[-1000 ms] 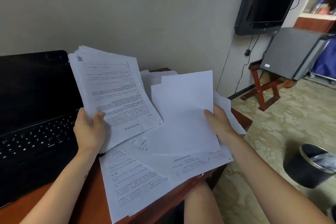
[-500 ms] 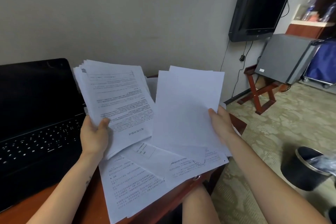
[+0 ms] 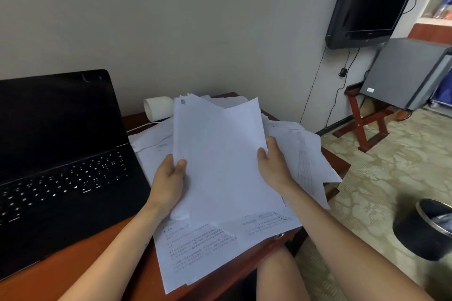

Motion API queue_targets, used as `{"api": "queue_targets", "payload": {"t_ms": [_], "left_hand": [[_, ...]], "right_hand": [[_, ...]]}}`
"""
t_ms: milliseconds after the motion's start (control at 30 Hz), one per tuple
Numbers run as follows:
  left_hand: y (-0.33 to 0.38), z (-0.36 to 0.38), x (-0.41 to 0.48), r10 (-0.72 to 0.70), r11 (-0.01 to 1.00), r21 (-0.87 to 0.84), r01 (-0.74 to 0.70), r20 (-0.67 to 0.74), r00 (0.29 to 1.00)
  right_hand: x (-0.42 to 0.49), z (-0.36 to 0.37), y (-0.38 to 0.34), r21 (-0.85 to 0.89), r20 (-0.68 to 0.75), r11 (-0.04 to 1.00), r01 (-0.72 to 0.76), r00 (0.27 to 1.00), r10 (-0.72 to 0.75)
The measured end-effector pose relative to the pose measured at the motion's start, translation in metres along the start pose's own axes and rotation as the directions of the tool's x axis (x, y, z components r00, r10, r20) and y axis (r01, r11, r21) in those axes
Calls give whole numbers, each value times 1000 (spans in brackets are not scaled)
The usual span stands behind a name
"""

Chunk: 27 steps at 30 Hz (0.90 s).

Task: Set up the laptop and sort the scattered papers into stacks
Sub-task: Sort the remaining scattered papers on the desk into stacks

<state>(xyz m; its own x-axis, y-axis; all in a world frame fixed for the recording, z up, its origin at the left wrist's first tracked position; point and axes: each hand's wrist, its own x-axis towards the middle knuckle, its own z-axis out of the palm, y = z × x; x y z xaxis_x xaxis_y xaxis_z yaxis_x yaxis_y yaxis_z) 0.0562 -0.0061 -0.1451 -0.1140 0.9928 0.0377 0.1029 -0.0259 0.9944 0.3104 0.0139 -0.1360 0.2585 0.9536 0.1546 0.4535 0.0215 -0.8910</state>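
Note:
An open black laptop [image 3: 61,154] with a dark screen stands on the left of the wooden desk [image 3: 73,266]. I hold a thick stack of white papers [image 3: 220,154] above the desk with both hands. My left hand [image 3: 170,182] grips its left edge, thumb on top. My right hand [image 3: 272,166] grips its right edge, where blank sheets lie on top of the stack. More printed sheets [image 3: 195,249] lie scattered on the desk beneath, and others [image 3: 308,159] spread to the right, hanging over the edge.
A white cylindrical lamp or cup [image 3: 157,108] with a white cable lies behind the papers. A wall-mounted TV [image 3: 371,0], a grey mini fridge [image 3: 408,73] on a red wooden stand, and a black waste bin [image 3: 425,230] on the patterned carpet are to the right.
My right hand brought its blank sheets leftward onto the printed stack in my left hand; both hands now hold one combined stack, lower and nearer the desk.

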Motion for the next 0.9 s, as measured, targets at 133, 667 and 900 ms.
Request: {"api": "queue_targets", "payload": {"t_ms": [133, 667, 900], "left_hand": [[-1, -4, 3, -26, 997, 79, 24, 18, 1000], [2, -32, 21, 40, 962, 271, -33, -20, 999], [-4, -37, 23, 75, 947, 316, -59, -37, 997]], "right_hand": [[3, 23, -3, -25, 11, 999, 38, 999, -38], [7, -31, 26, -810, -143, 548, -207, 977, 158], [6, -23, 24, -801, -102, 588, -108, 994, 43]]}}
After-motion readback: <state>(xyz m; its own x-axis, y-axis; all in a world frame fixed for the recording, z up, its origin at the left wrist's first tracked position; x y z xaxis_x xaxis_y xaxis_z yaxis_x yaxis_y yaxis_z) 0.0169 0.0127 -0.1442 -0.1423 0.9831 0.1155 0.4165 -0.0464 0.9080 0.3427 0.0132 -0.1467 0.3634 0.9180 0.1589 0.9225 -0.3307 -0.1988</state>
